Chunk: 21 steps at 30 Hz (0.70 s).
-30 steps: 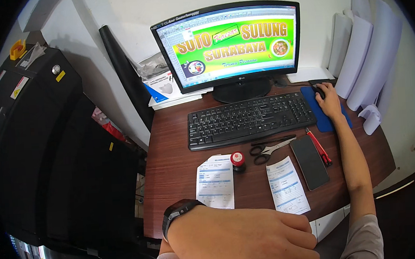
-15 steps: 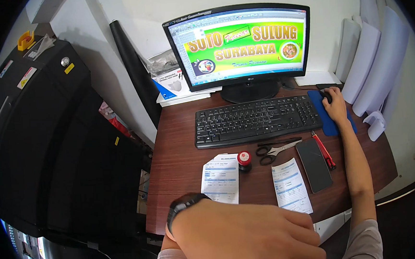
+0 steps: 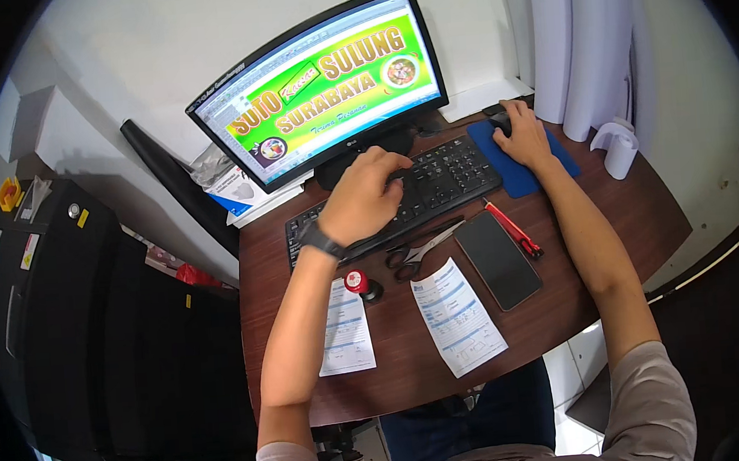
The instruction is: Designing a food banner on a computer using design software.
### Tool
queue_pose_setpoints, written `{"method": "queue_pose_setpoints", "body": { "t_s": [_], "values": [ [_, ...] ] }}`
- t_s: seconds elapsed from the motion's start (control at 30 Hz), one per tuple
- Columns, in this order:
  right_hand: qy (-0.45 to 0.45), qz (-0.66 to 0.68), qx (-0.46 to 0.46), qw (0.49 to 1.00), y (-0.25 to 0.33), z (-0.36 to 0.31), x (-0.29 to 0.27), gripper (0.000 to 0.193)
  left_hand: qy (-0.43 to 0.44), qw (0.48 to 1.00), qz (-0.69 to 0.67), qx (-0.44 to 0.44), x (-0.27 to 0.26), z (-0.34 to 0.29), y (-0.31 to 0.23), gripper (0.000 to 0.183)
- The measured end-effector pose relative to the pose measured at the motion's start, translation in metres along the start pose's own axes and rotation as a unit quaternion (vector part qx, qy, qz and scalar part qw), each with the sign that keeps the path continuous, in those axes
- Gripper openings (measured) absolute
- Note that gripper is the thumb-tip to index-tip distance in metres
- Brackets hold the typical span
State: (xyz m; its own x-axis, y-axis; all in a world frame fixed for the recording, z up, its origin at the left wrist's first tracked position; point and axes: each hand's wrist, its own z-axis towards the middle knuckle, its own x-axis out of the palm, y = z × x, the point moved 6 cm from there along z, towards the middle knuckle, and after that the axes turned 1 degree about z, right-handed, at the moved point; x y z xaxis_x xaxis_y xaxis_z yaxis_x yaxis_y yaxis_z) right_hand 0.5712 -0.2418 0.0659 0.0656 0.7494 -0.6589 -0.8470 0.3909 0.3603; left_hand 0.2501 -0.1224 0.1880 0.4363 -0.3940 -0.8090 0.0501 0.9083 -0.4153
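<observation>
My left hand [image 3: 362, 198], with a dark watch on its wrist, is over the middle of the black keyboard [image 3: 449, 170]. Its thumb and forefinger stand apart with nothing between them; whether a fingertip presses a key I cannot tell. On the blue mouse pad [image 3: 515, 173] at the right, my right hand [image 3: 524, 138] is wrapped round a black computer mouse [image 3: 500, 123]. Behind the keyboard a monitor [image 3: 326, 92] shows a green and yellow banner design with a bowl of food.
In front of the keyboard lie scissors [image 3: 427, 253], a red cutter knife [image 3: 515, 230], a dark phone [image 3: 497, 260], a red-topped stamp [image 3: 360, 284] and two printed slips [image 3: 459, 320]. White paper rolls [image 3: 592, 44] lean at the right wall. A large black machine [image 3: 94, 335] stands left.
My left hand has moved from close before the camera, over the near desk edge, out to the keyboard. The view has tilted and shifted. My right hand stays on the mouse.
</observation>
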Motion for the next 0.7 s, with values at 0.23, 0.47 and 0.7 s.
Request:
{"method": "queue_pose_setpoints", "body": {
  "t_s": [0.23,0.47,0.7],
  "values": [
    [0.042,-0.009,0.044,0.998,-0.001,-0.004,-0.001,0.067,0.116,0.964,0.239,0.003,0.083,0.018,0.056,0.039],
    [0.025,0.01,0.019,0.999,-0.007,-0.005,-0.001,0.062,-0.001,0.968,0.244,0.053,0.028,0.019,-0.001,0.016],
    [-0.001,0.011,-0.018,1.0,-0.009,-0.006,-0.007,0.039,0.001,0.991,-0.048,0.121,0.058,-0.068,-0.117,0.018]
  ]
}}
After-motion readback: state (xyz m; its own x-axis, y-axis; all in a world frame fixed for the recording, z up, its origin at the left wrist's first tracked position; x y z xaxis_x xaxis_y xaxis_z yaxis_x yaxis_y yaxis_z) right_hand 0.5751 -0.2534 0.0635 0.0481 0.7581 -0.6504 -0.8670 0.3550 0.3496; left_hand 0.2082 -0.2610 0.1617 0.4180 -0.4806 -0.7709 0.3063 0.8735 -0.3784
